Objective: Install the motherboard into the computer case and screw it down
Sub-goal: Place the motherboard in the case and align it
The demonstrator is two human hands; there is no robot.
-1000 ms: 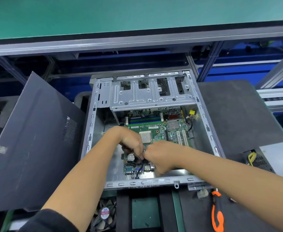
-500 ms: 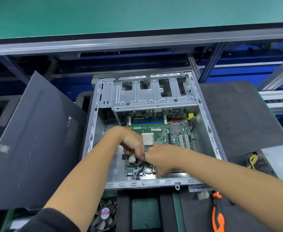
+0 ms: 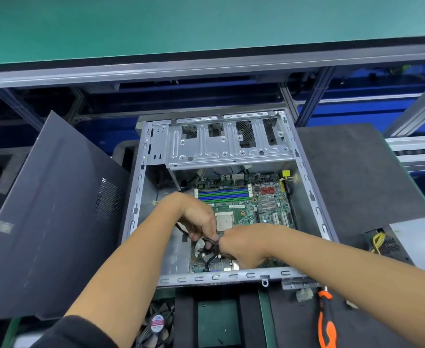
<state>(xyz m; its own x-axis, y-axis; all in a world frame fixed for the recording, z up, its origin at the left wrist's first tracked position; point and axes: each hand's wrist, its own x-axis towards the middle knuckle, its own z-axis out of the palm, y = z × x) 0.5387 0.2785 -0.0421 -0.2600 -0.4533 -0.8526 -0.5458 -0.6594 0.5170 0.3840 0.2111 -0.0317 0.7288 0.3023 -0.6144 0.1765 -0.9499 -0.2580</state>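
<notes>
The motherboard (image 3: 241, 217) lies flat on the floor of the open computer case (image 3: 306, 197), green board up, its blue memory slots toward the far end. Over its near half the two hands meet. The left hand (image 3: 201, 222) has its fingers curled around a bundle of black cable (image 3: 212, 249), and the right hand (image 3: 244, 244), knuckles up, pinches the same bundle, fingertips touching the left's. A grey side panel (image 3: 50, 217) leans left of the case. An orange-handled screwdriver (image 3: 325, 322) lies near the right forearm.
</notes>
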